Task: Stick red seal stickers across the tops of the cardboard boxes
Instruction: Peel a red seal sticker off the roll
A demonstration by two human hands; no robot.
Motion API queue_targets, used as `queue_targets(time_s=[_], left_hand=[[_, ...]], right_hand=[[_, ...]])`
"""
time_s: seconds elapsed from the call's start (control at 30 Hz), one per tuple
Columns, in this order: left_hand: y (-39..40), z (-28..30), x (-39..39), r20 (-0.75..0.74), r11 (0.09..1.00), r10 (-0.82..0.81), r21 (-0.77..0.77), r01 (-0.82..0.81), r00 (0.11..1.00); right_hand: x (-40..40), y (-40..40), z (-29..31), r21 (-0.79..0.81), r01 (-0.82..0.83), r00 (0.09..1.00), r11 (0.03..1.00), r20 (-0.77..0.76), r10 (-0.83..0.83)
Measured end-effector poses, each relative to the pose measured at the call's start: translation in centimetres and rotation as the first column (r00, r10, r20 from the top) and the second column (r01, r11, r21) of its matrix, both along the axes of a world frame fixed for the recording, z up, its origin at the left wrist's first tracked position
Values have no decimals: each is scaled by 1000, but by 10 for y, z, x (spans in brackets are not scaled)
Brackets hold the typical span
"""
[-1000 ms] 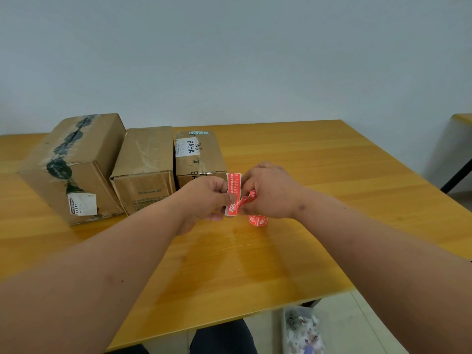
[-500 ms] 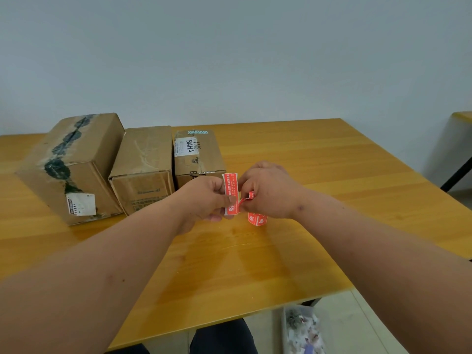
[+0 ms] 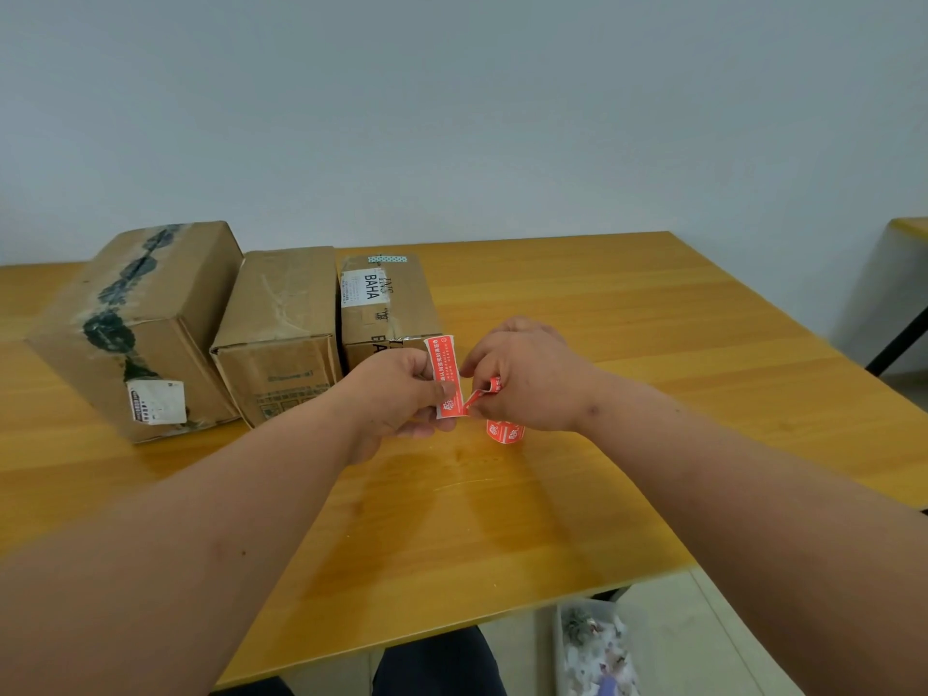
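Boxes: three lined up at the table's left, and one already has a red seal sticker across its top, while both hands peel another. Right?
Not quite. In the head view none of the three boxes has a red seal; the only sticker is between the left hand and right hand.

We have one view only, from a head-worn wide-angle camera, so no second view shares anything. We look forward and down over a wooden table (image 3: 577, 303). Both forearms run in from the bottom corners, big and close, meeting at frame centre. Cardboard boxes (image 3: 281, 313) sit left of centre, further off. A plain wall (image 3: 452, 118) fills the upper half. Floor and a bin (image 3: 597, 645) show under the near table edge.
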State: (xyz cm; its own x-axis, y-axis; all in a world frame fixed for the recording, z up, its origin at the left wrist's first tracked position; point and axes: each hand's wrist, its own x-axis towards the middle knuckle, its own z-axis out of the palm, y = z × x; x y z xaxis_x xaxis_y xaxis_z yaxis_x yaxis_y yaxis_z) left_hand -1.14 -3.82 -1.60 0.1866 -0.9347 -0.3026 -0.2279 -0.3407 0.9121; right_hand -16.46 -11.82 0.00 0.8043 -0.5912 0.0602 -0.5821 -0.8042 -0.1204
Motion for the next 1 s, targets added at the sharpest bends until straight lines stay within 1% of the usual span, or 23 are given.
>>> queue_targets(time_s=[0.4,0.53,0.73,0.83,1.0], left_hand=[[0,-4,4,-33,997,77,-2,-77,996],[1,-5,8,-46,992,125,5,-125,991],[6,0,11,-57,997,66,39,-64,996],[9,3,14,-45,998,47,39,-46,998],[16,4,18,-14,999,37,22,-37,999]], right_hand=[[-2,0,3,67,18,1000,998,10,-19],[-4,2,5,55,19,1000,998,-10,-18],[-3,8,16,12,75,995,997,-70,-74],[-1,9,20,10,124,992,992,-19,-124],[3,12,25,24,168,976,985,137,-170]])
